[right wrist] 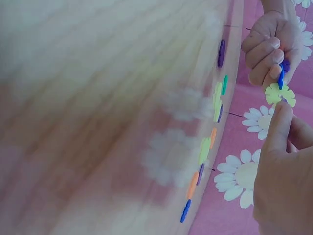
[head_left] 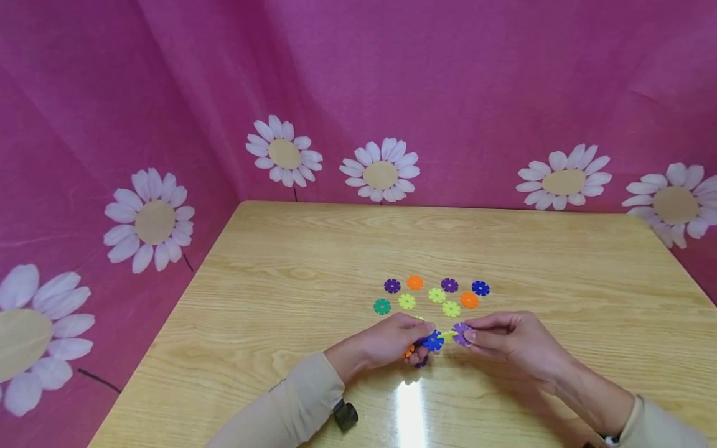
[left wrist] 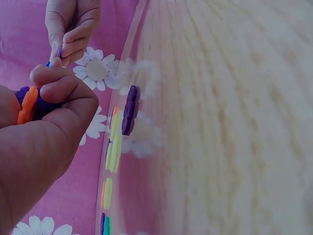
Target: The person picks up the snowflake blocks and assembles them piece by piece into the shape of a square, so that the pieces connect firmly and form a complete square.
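Note:
Both hands hold a short chain of notched plastic discs above the table. My left hand (head_left: 394,341) grips its left end, with a blue disc (head_left: 434,340) at the thumb and an orange disc (left wrist: 28,105) beside a purple one among the curled fingers. A yellow disc (right wrist: 280,95) stands edge-on to the blue one, between the hands. On the right, a purple disc (head_left: 461,334) is pinched between thumb and fingers of my right hand (head_left: 523,345); it touches the yellow disc's edge. How deep their notches engage is hidden.
Loose discs lie flat beyond the hands: several yellow (head_left: 436,295), a green (head_left: 382,306), orange (head_left: 414,282), purple (head_left: 392,285) and a blue (head_left: 480,288). Another purple disc (left wrist: 129,110) lies under the left hand. A pink curtain (head_left: 448,81) with white flowers borders the wooden table (head_left: 280,261).

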Motion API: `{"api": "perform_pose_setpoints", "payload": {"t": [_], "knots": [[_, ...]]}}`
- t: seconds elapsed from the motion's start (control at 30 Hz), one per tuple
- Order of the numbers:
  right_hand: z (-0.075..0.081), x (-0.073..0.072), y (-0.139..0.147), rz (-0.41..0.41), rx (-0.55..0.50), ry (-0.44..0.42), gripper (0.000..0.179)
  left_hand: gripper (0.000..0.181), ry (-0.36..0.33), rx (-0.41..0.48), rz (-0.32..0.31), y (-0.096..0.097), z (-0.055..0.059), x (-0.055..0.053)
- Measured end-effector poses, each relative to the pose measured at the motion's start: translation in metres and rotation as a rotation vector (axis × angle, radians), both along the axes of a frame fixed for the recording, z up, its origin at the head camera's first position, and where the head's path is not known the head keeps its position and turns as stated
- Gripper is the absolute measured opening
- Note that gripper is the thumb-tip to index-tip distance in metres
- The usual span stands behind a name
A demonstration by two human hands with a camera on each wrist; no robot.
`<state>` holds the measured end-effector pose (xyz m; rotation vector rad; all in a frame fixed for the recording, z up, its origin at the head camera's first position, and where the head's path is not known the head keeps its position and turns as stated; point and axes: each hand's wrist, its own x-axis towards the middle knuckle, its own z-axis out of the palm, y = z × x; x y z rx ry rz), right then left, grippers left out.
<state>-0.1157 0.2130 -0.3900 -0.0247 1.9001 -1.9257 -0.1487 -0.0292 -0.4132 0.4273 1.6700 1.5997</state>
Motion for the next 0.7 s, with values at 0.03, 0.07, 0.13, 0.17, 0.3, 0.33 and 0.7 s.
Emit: {"api": "perform_pose_setpoints", "payload": {"t": [0.03,0.07,0.13,0.17,0.3,0.33,0.7], "knots": [[0.001,-0.001,0.0,0.004,0.007,0.001,0.038,0.041,-0.004,0.008,0.0,0.0,0.0,0.0],[0.001,-0.003,0.0,0.005,0.016,-0.004,0.038,0.042,-0.012,0.02,0.001,0.0,0.0,0.001],[0.002,-0.006,0.001,0.019,0.028,-0.006,0.039,0.044,-0.035,0.043,-0.009,0.0,0.001,0.001],[0.003,-0.007,0.002,0.027,0.035,-0.008,0.039,0.045,-0.053,0.061,-0.012,0.001,0.001,0.002],[0.003,-0.012,0.004,0.051,0.039,-0.028,0.04,0.047,-0.112,0.119,-0.028,0.003,0.0,0.004],[0.003,-0.013,0.005,0.053,0.038,-0.035,0.039,0.049,-0.13,0.126,-0.029,0.004,0.0,0.004],[-0.001,-0.02,0.003,0.103,-0.024,-0.045,0.037,0.063,-0.153,0.034,-0.034,0.009,0.0,0.003]]}}
